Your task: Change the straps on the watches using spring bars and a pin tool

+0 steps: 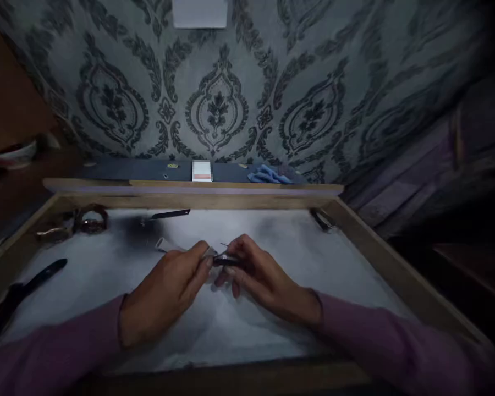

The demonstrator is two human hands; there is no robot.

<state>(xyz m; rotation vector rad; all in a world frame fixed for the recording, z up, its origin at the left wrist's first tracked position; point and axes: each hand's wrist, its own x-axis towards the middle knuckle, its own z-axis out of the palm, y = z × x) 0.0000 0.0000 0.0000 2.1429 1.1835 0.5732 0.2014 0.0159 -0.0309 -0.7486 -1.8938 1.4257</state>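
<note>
Near the middle of the tray's white surface, my two hands meet over a small watch (225, 259) with a dark, shiny edge. My left hand (169, 283) is closed, thumb and forefinger pinching the watch's left side where a pale strap joins it. That strap's buckle (160, 243) sticks out beyond the left knuckles. My right hand (268, 278) grips the watch's other side between thumb and fingers, with the lower fingers curled beneath. A thin pin-like piece (224, 244) shows by the right fingertips. Fingers partly hide the watch, and the dim light blurs its details.
A wooden rim (231, 201) surrounds the work surface. Watches (91, 218) lie at the back left, another watch (322, 219) at the back right. A black strap (169, 214) and a long dark strap-like piece (37, 278) lie leftward. On the ledge are a blue cloth (268, 174) and small box (202, 170).
</note>
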